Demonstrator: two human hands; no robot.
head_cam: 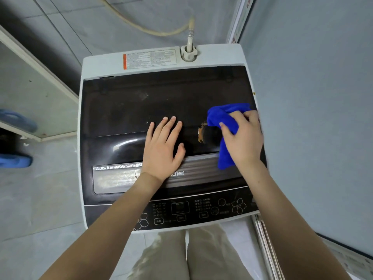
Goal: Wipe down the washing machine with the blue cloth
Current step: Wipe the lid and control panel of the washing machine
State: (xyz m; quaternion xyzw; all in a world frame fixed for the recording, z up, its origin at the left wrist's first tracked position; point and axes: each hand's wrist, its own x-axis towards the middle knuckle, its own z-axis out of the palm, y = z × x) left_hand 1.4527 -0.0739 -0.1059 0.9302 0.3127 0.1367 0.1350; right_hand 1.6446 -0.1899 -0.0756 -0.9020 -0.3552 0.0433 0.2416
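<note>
Faces the washing machine [141, 57]. Braces the left hand [163, 146] flat on its dark lid [131, 102], fingers straight, slightly apart (probably steadying against rubbing). With the right hand [245, 138], clamps fingers round the bunched blue cloth [224, 117] at the lid's right edge, beside an orange-brown smear [201, 132].

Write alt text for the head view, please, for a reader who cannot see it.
A person's right hand grips a blue cloth on the dark lid of a top-loading washing machine, beside an orange-brown smear. The left hand rests flat on the lid.
</note>
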